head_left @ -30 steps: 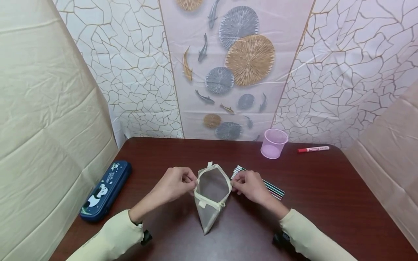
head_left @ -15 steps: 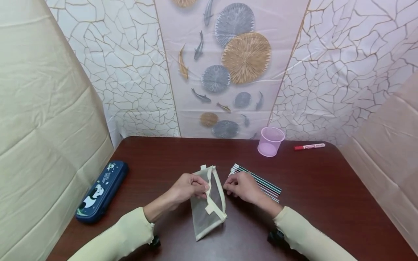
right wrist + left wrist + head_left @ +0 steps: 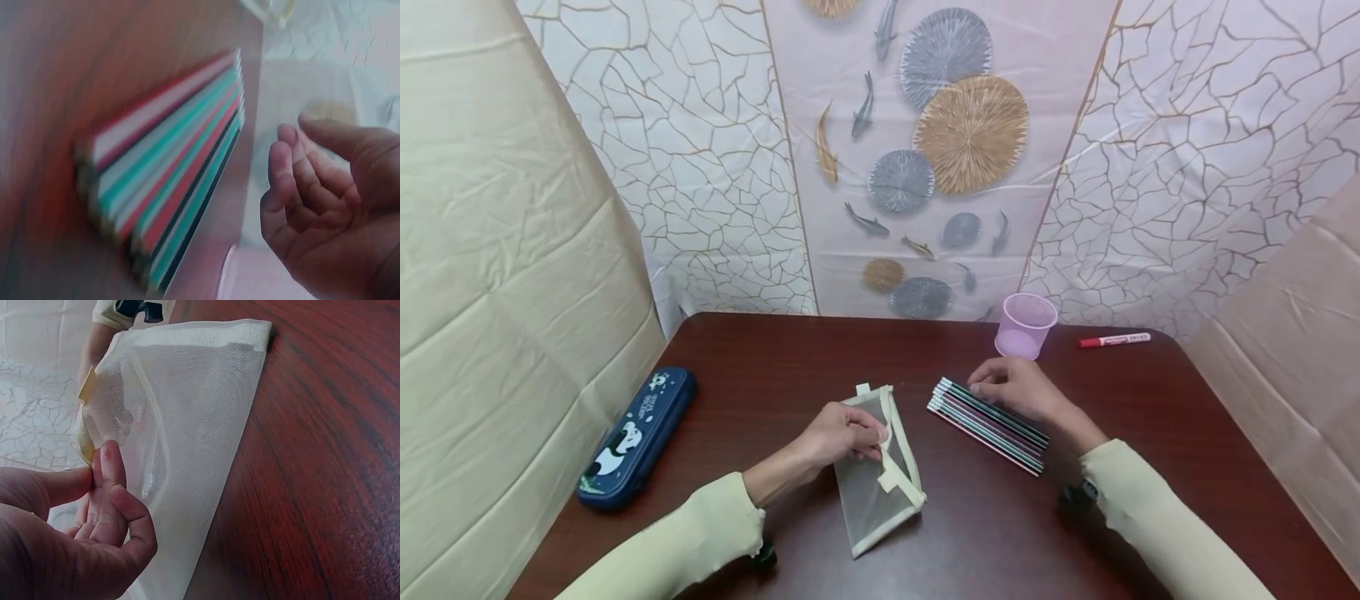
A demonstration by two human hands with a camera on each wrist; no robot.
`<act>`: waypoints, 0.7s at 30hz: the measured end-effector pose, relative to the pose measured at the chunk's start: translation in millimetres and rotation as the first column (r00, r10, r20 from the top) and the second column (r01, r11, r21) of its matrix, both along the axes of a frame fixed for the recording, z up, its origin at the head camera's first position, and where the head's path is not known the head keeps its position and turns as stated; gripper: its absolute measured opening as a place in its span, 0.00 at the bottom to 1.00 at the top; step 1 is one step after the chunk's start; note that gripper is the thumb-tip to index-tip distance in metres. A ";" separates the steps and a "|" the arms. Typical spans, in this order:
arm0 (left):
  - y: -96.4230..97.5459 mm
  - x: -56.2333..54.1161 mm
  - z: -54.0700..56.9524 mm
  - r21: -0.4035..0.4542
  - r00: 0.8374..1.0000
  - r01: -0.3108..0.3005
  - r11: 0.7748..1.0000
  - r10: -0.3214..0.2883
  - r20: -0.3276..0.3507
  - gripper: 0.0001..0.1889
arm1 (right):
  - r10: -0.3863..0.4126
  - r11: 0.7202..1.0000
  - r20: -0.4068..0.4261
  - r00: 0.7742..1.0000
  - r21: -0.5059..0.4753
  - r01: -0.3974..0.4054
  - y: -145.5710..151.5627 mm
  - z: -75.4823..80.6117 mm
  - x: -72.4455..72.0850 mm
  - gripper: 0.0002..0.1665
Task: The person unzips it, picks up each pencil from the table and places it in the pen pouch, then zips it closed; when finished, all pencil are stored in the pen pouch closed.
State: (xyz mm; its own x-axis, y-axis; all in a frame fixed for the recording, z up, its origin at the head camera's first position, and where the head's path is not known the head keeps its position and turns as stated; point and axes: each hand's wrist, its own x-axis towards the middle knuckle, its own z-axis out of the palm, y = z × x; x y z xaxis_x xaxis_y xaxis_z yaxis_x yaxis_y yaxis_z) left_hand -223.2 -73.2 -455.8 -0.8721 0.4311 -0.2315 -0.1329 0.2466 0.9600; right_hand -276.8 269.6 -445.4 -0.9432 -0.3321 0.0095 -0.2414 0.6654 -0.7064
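Observation:
In the head view, a cream mesh zip pouch [image 3: 880,500] lies tilted on the dark wooden table [image 3: 775,358]. My left hand [image 3: 842,433] pinches its top edge between thumb and fingers; the left wrist view shows that grip on the mesh pouch [image 3: 194,412], with the mouth partly spread. Right of the pouch lies a row of several striped pencils [image 3: 988,425] in green, red, black and white. Just beyond them is my right hand [image 3: 1017,387], fingers loosely bent and holding nothing. The right wrist view, somewhat blurred, shows my right hand [image 3: 331,200] apart from the pencils [image 3: 169,169].
A pink translucent cup [image 3: 1026,325] stands at the table's back, close behind my right hand. A red and white marker [image 3: 1114,340] lies to its right. On the left is a dark blue pencil case [image 3: 638,437] with a panda. Patterned cloth [image 3: 722,167] hangs behind the table.
My right hand has let go of the pouch's edge and moved right and away, over the pencils. My left hand has shifted slightly right, still pinching the pouch, whose mouth has narrowed.

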 end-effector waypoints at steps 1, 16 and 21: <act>-0.1 0.0 0.2 -0.003 1.000 0.003 1.000 -0.003 -0.004 0.10 | 0.000 1.000 0.026 1.000 -0.003 0.000 5.6 -1.7 -4.1 0.12; -0.2 -2.1 1.0 -0.006 1.000 0.022 1.000 -0.022 0.016 0.09 | 0.138 0.988 0.273 0.952 -0.103 -0.114 55.1 -30.7 -36.7 0.19; 0.5 -1.6 -1.8 0.007 1.000 0.018 1.000 -0.018 0.017 0.10 | 0.202 0.977 0.235 0.951 -0.121 -0.178 55.4 -33.0 -35.4 0.19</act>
